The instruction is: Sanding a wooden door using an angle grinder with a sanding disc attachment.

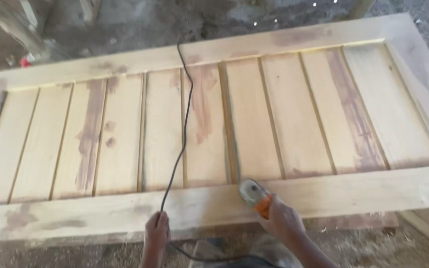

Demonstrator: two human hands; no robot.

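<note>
While the door (pixel 214 124) lay flat across the view, its near rail was being worked by a sander (pixel 255 194); the tool was gripped by the right hand (pixel 283 218), whose fingers were closed around its orange body; its grey head was pressed on the rail, just below the seam between two middle panels. The left hand (pixel 156 232) was held near the rail's front edge, left of the sander and apart from it; it was closed around the cord (pixel 181 124), which was lifted off the wood there. From that fist the cord was run upward across the panels in a thin dark line to the far rail; a second stretch was looped below the hand and toward the right forearm. The door was made of pale upright boards set in a wide frame; brownish streaks and grey smudges were spread over several boards and both rails. Sawdust (pixel 363 243) was scattered on the floor beneath the near edge; dark ground (pixel 140 22) was seen beyond the far rail.
</note>
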